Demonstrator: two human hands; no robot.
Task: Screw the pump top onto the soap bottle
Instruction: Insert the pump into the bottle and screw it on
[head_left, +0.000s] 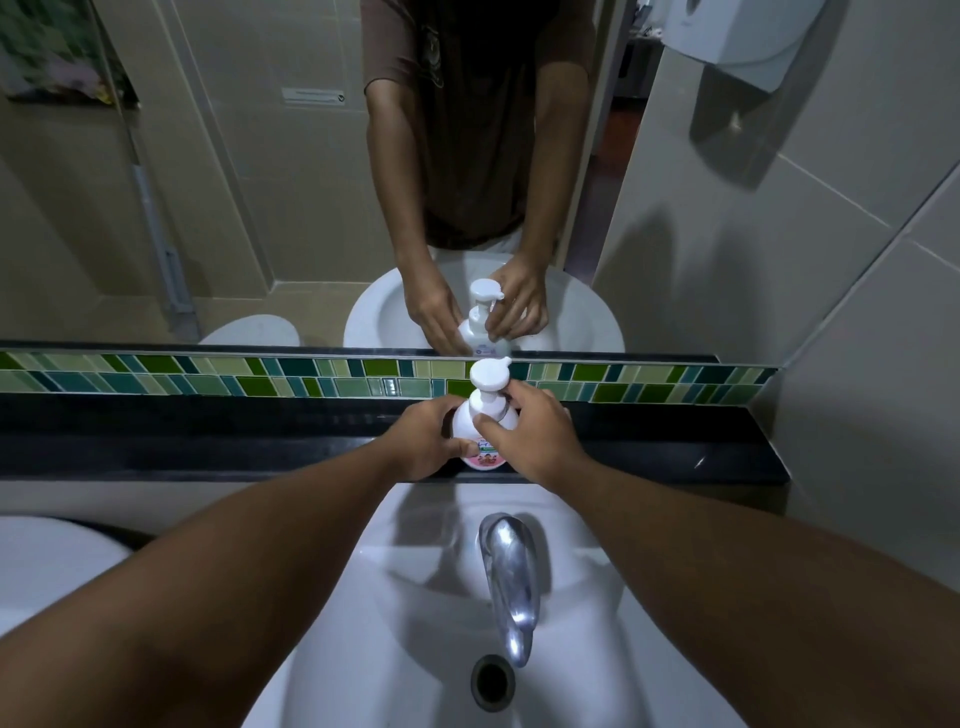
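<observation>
The soap bottle (480, 441), white with a pink label, stands upright on the black ledge (208, 441) behind the white washbasin (415, 597), just beyond the chrome tap (506, 571). The left hand (423, 441) wraps the bottle's body, thumb pressed across the label, to hold it against turning. The right hand (530, 431) pinches the collar of the pump top (488, 387) between thumb and fingertips, with the round white head rising clear above. The collar appears seated on the neck, though how far it is threaded cannot be told. Done well, the step calls for a braced bottle, a level collar and short turns until firm. Beyond runs a green mosaic tile strip (260, 376), then a mirror (260, 208) repeating both hands.
</observation>
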